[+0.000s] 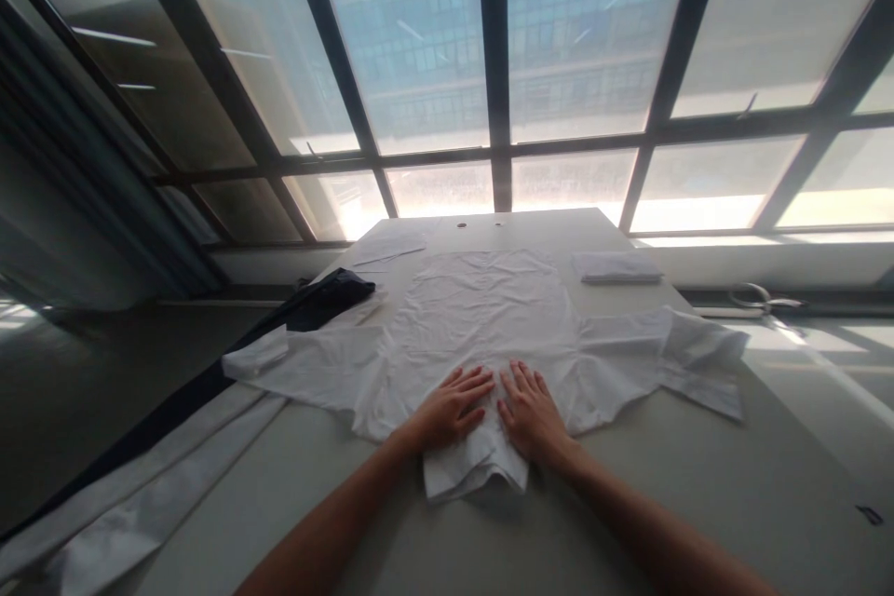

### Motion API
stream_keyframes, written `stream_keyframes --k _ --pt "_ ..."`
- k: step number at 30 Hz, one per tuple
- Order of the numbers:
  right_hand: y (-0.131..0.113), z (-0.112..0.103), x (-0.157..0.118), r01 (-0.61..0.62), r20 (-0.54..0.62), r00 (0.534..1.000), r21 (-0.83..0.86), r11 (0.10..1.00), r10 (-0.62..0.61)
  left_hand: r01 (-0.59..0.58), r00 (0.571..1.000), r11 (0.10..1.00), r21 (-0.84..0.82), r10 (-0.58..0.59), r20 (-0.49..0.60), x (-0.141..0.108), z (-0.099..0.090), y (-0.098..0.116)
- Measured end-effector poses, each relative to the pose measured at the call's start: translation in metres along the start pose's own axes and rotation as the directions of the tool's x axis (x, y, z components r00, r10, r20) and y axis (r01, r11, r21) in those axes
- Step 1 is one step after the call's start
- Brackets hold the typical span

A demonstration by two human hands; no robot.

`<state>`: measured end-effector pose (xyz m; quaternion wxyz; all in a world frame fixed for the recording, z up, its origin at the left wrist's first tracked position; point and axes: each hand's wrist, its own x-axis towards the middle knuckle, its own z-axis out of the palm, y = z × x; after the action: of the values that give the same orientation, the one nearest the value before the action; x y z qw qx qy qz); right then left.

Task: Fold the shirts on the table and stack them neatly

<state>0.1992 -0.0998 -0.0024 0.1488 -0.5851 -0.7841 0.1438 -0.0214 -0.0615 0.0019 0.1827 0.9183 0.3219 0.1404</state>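
A white shirt-like garment (481,307) lies spread out on the table, its two sleeves reaching out to the left and right. Both of my hands rest flat on its near part. My left hand (453,405) has its fingers stretched out and pointing to the upper right. Beside it, with a narrow gap between, my right hand (532,410) lies with fingers extended and slightly spread. Below my hands a folded or bunched end of the white cloth (475,470) sticks out toward me. Neither hand grips anything.
A folded white cloth (618,266) sits at the table's far right. Dark fabric (335,298) and long white strips (174,475) hang along the left edge. Flat white sheets (384,249) lie at the far left. Large windows stand behind the table (670,503).
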Motion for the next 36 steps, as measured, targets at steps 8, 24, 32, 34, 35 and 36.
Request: stream_keyframes --k 8,24,32,34,35,36 --pt "0.002 -0.003 -0.004 0.009 -0.049 0.999 0.05 0.999 -0.006 0.137 0.954 0.824 -0.55 -0.259 -0.149 -0.01 -0.012 0.004" --pt "0.02 0.008 -0.026 0.106 -0.071 0.992 0.05 0.993 -0.102 0.307 0.877 0.749 -0.587 -0.462 -0.131 -0.021 -0.009 0.008" --pt "0.014 0.002 -0.025 0.064 -0.087 0.995 0.078 0.995 -0.057 0.3 0.881 0.755 -0.584 -0.454 -0.134 -0.024 -0.01 0.007" --pt "0.012 0.0 -0.024 0.048 -0.099 0.994 0.086 0.995 -0.04 0.303 0.878 0.748 -0.591 -0.461 -0.133 -0.025 -0.011 0.006" --pt "0.011 -0.001 -0.023 0.041 -0.106 0.994 0.09 0.995 -0.032 0.305 0.874 0.742 -0.597 -0.468 -0.134 -0.025 -0.011 0.006" --pt "0.01 -0.001 -0.022 0.035 -0.11 0.994 0.092 0.995 -0.025 0.306 0.871 0.737 -0.603 -0.473 -0.136 -0.025 -0.011 0.006"
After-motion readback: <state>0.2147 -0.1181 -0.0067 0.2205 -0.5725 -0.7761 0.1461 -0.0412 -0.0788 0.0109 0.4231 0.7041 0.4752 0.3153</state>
